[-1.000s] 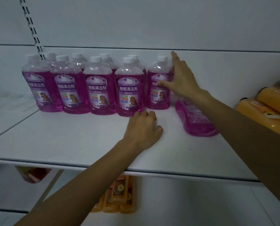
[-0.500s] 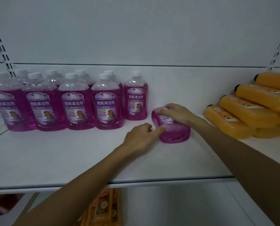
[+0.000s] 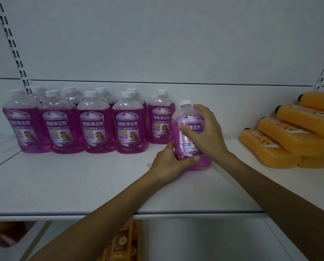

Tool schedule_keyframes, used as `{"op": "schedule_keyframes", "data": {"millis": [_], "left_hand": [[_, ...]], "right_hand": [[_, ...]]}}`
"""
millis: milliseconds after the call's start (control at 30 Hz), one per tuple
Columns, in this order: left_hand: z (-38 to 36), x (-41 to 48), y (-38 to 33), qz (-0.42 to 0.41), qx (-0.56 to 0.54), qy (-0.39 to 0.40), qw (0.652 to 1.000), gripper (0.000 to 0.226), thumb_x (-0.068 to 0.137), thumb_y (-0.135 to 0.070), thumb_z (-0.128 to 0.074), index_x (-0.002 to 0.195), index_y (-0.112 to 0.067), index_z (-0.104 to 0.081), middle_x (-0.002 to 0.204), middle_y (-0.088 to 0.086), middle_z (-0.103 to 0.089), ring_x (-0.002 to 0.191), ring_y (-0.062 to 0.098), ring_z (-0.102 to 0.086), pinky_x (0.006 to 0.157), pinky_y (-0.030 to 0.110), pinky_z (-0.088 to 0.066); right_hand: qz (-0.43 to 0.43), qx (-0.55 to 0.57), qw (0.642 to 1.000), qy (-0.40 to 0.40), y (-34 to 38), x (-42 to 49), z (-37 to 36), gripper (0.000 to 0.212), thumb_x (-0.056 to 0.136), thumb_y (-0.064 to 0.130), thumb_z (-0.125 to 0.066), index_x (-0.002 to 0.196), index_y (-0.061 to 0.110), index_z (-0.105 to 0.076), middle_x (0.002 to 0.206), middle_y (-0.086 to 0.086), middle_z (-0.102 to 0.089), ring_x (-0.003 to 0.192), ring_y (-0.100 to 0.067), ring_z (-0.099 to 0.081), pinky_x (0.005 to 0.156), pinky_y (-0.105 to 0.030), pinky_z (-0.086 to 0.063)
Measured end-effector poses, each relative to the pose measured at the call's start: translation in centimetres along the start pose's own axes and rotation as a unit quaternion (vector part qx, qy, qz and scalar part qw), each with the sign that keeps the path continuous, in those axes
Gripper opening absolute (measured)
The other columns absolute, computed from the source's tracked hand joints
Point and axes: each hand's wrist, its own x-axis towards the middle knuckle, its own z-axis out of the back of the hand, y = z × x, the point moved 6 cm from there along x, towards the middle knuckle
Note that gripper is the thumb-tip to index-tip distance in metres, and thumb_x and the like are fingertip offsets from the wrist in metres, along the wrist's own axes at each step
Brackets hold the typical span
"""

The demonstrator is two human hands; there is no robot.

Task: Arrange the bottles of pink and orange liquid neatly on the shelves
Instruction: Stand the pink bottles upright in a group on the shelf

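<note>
**Pink bottle stood up, ready to join the row**

My right hand [image 3: 206, 132] is wrapped round the upper body of the pink bottle [image 3: 186, 146], fingers curled over its right side and thumb across the label. My left hand [image 3: 168, 164] cups the lower left corner, with the thumb laid along the front near the base. Both have a firm hold. The bottle is close to upright, white cap on top and label facing me. I cannot tell whether its base rests on the shelf [image 3: 82, 185] or sits just above it.

Half a second ago this bottle lay on its side, with my right hand on top and my left only touching its base end. A second ago the right hand was up at the end bottle [image 3: 161, 125] and the left rested curled on the shelf. So the bottle has been raised from lying to standing, and my view has swung right.

It now stands just right of and in front of that end bottle. The front row of pink bottles [image 3: 93, 125] has four, so I judge the gap beside the fourth is where it belongs. A short slide left should seat it there.

Well apart on the right, the orange bottles [image 3: 293, 132] lie stacked on their sides, not yet arranged.
</note>
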Motion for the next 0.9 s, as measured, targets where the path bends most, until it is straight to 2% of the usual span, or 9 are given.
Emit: {"op": "schedule_keyframes", "data": {"millis": [67,133,200,300,433,533,600,700,900], "left_hand": [[0.9,-0.1,0.3,-0.008,-0.004,-0.002,1.0,0.062,0.076,-0.039,-0.073,0.127,-0.018,-0.044,0.115,-0.005,-0.059,0.097,0.011,-0.057,0.076,0.018,-0.044],[2.1,-0.3,0.8,-0.016,0.003,-0.014,1.0,0.063,0.075,-0.034,-0.075,0.126,-0.018,-0.043,0.115,-0.004,-0.059,0.099,0.012,-0.057,0.08,0.02,-0.044],[3.3,-0.4,1.3,-0.02,0.025,-0.033,0.999,0.059,0.074,-0.032,-0.077,0.12,-0.02,-0.042,0.113,-0.005,-0.059,0.102,0.013,-0.058,0.084,0.023,-0.044],[4.3,-0.7,2.2,-0.016,0.064,-0.066,0.996,0.059,0.076,-0.032,-0.075,0.12,-0.019,-0.038,0.116,-0.003,-0.06,0.107,0.017,-0.059,0.088,0.029,-0.047],[4.5,-2.2,3.2,-0.022,0.287,-0.082,0.954,0.072,0.083,-0.048,-0.06,0.138,-0.016,-0.027,0.134,0.005,-0.049,0.12,0.027,-0.048,0.101,0.042,-0.041],[4.1,-3.5,3.4,-0.031,0.385,-0.06,0.92,0.058,0.091,-0.047,-0.046,0.135,-0.012,-0.034,0.132,0.009,-0.049,0.118,0.027,-0.045,0.101,0.039,-0.038],[3.9,-3.7,3.1,-0.033,0.424,-0.05,0.903,0.049,0.094,-0.045,-0.04,0.129,-0.011,-0.045,0.13,0.01,-0.05,0.118,0.026,-0.044,0.1,0.038,-0.036],[3.9,-3.7,2.9,-0.031,0.427,-0.037,0.903,0.047,0.095,-0.044,-0.038,0.128,-0.011,-0.048,0.131,0.009,-0.049,0.119,0.025,-0.042,0.101,0.037,-0.034],[4.1,-4.2,2.4,-0.061,0.385,-0.045,0.92,0.043,0.095,-0.038,-0.043,0.128,-0.012,-0.05,0.132,0.007,-0.05,0.119,0.023,-0.044,0.102,0.036,-0.036]], "right_hand": [[0.002,0.04,0.998,0.043,0.4,0.2,0.0,0.074,0.07,0.03,-0.082,0.131,0.023,-0.041,0.127,-0.002,-0.048,0.108,-0.013,-0.055,0.087,-0.026,-0.051],[0.016,0.062,0.994,0.085,1.0,0.3,-0.3,0.083,0.066,0.025,-0.085,0.134,0.026,-0.039,0.129,0.0,-0.045,0.112,-0.013,-0.054,0.088,-0.029,-0.053],[0.047,0.061,0.99,0.121,2.0,0.1,-0.9,0.091,0.066,0.023,-0.086,0.139,0.031,-0.033,0.132,0.004,-0.04,0.116,-0.009,-0.049,0.084,-0.021,-0.053],[0.103,0.016,0.984,0.145,3.6,-0.2,-2.2,0.094,0.068,0.017,-0.084,0.144,0.024,-0.027,0.134,0.001,-0.035,0.115,-0.004,-0.043,0.078,-0.006,-0.047],[0.124,-0.023,0.983,0.134,4.3,-0.3,-3.4,0.083,0.071,0.014,-0.082,0.139,0.015,-0.033,0.137,-0.004,-0.034,0.114,-0.005,-0.038,0.081,-0.007,-0.047],[0.127,-0.036,0.986,0.103,3.8,0.0,-4.0,0.08,0.072,0.011,-0.081,0.137,0.01,-0.035,0.138,-0.008,-0.035,0.115,-0.007,-0.039,0.083,-0.004,-0.042],[0.118,-0.046,0.988,0.089,3.6,0.5,-4.6,0.08,0.071,0.012,-0.081,0.137,0.011,-0.035,0.139,-0.008,-0.037,0.119,-0.013,-0.041,0.094,-0.018,-0.046],[0.094,-0.096,0.988,0.074,3.2,1.4,-5.0,0.084,0.07,0.021,-0.082,0.14,0.017,-0.035,0.139,-0.004,-0.044,0.125,-0.021,-0.04,0.101,-0.04,-0.043],[0.084,-0.122,0.986,0.076,3.2,1.8,-5.2,0.084,0.072,0.025,-0.08,0.141,0.021,-0.033,0.138,-0.001,-0.046,0.12,-0.023,-0.045,0.095,-0.04,-0.043]]}}
